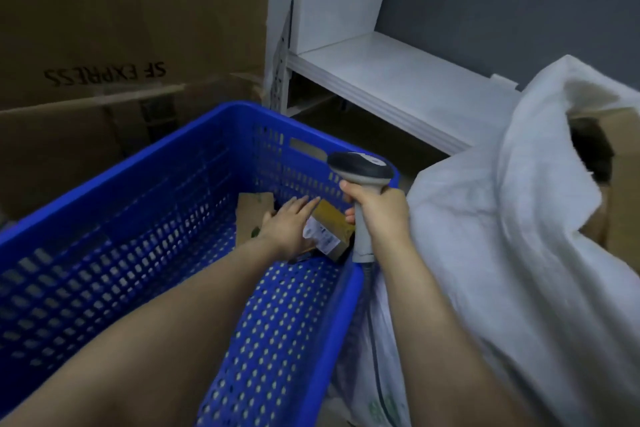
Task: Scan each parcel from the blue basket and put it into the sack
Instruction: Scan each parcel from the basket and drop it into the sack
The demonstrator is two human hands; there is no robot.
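Head: perforated basket (pixel 348 315); curved scanner (pixel 362 168)

Basket (pixel 138 218), centre and lower left: saturated blue, walls and floor patterned with a regular grid of small holes.
Parcel (pixel 334 220) inside: mustard-yellow, white label (pixel 320 236) with dark print.
Scanner (pixel 362 168): pale grey handle, near-black head.
Sack (pixel 502 253), right: white.
Shelf (pixel 398 80): white.
Wall (pixel 519 3): slate grey-blue.
Cardboard boxes (pixel 121 10), upper left: brown, black lettering.
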